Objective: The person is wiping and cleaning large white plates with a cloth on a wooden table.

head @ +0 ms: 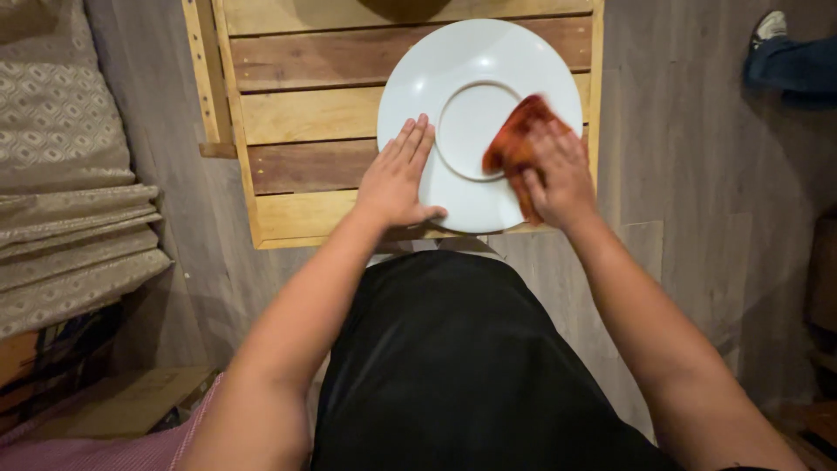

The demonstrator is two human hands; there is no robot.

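We're pinning the white plate (pixel 453 205) at the worktop's (pixel 305 113) near edge, left hand (pixel 397 174) fingers flat together. Right hand (pixel 558 170) is pressing the red cloth (pixel 514 139) on its right side.

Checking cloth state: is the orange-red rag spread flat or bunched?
Bunched: the orange-red rag is crumpled under the right hand on the round white plate.
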